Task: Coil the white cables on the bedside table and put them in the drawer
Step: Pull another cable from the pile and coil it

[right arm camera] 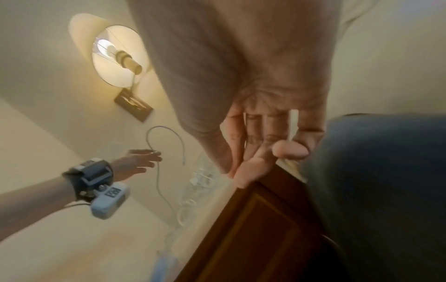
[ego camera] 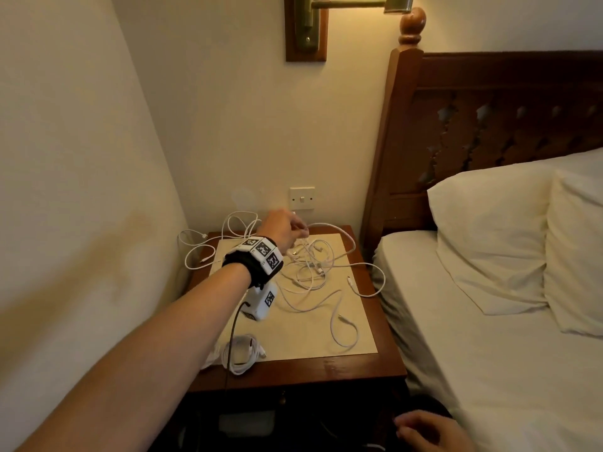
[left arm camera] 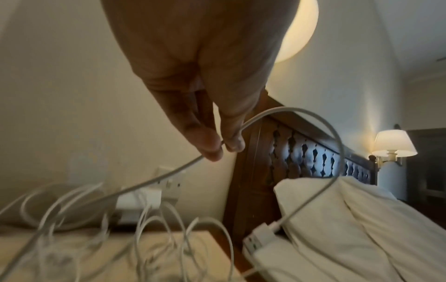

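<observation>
A white cable [left arm camera: 284, 112] is pinched between thumb and fingertip of the left hand [ego camera: 282, 228] above the far bedside table [ego camera: 365, 367], while the right hand [ego camera: 427, 430] is held near, fingers loosely curled, empty.

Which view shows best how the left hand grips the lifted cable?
The left wrist view: thumb and fingertips pinch the white cable in sharp close-up. The head view shows the left hand from behind, over the tangle, with the pinch mostly hidden. The right wrist view shows it small and blurred.

Right hand [ego camera: 427, 430] cut off at the bottom edge; tangled cables [left arm camera: 149, 240] blurred.
</observation>
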A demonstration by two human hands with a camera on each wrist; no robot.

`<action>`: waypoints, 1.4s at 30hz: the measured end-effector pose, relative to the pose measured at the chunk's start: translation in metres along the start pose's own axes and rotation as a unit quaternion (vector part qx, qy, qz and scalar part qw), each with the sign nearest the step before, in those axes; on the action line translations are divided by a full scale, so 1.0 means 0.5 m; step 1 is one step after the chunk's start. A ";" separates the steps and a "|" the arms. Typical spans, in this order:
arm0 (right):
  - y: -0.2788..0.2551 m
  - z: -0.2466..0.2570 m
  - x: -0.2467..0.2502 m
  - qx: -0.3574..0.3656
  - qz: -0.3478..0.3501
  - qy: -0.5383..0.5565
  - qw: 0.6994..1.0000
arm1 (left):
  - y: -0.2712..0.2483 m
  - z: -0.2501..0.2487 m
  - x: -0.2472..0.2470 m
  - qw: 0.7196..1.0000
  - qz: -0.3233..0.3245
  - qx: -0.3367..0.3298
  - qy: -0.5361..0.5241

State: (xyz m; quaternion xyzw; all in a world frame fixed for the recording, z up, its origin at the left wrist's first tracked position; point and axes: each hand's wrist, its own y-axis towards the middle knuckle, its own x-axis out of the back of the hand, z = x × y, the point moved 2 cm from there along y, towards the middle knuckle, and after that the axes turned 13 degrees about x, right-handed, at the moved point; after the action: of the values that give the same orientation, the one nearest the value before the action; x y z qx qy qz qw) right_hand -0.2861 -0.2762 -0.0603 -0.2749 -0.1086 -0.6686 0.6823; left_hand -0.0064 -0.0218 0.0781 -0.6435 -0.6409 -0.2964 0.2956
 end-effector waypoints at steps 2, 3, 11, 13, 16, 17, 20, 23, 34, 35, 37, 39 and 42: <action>0.032 0.082 0.026 0.072 -0.035 -0.007 0.997 | 0.000 -0.032 0.053 0.999 -0.027 -0.016 -0.041; 0.055 0.130 0.039 0.109 -0.059 0.018 0.992 | -0.001 -0.051 0.081 0.997 -0.038 -0.025 -0.057; 0.238 0.617 0.148 0.385 -0.266 -0.015 0.883 | -0.031 -0.216 0.340 0.976 -0.094 -0.195 -0.033; 0.255 0.720 0.172 0.421 -0.210 -0.035 0.882 | -0.041 -0.241 0.397 0.963 -0.121 -0.239 -0.032; 0.248 0.793 0.176 0.463 -0.044 0.094 0.880 | -0.057 -0.253 0.463 0.934 -0.201 -0.293 -0.026; 0.242 0.797 0.177 0.451 0.004 0.165 0.877 | -0.060 -0.251 0.480 0.923 -0.231 -0.306 -0.029; 0.217 0.788 0.178 0.433 0.085 0.230 0.867 | -0.058 -0.229 0.509 0.906 -0.292 -0.299 -0.059; 0.207 0.761 0.182 0.392 0.127 0.273 0.869 | -0.055 -0.198 0.506 0.909 -0.312 -0.262 -0.088; 0.160 0.782 0.274 0.420 0.133 0.425 0.791 | -0.108 -0.047 0.284 0.976 -0.068 -0.152 -0.144; 0.159 0.784 0.277 0.427 0.117 0.393 0.806 | -0.122 -0.054 0.268 0.977 -0.057 -0.167 -0.123; 0.155 0.786 0.275 0.441 0.084 0.330 0.830 | -0.157 -0.087 0.250 0.968 -0.067 -0.236 -0.054; 0.151 0.788 0.269 0.456 0.048 0.271 0.846 | -0.187 -0.127 0.252 0.945 -0.089 -0.313 0.019; 0.148 0.792 0.261 0.467 0.024 0.204 0.860 | -0.220 -0.181 0.277 0.898 -0.159 -0.400 0.095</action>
State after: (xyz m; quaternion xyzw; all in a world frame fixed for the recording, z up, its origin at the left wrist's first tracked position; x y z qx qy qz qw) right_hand -0.1167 -0.1848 0.3167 0.2161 -0.2594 -0.5639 0.7537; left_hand -0.1162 -0.0004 0.2425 -0.5658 -0.5310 -0.6304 0.0221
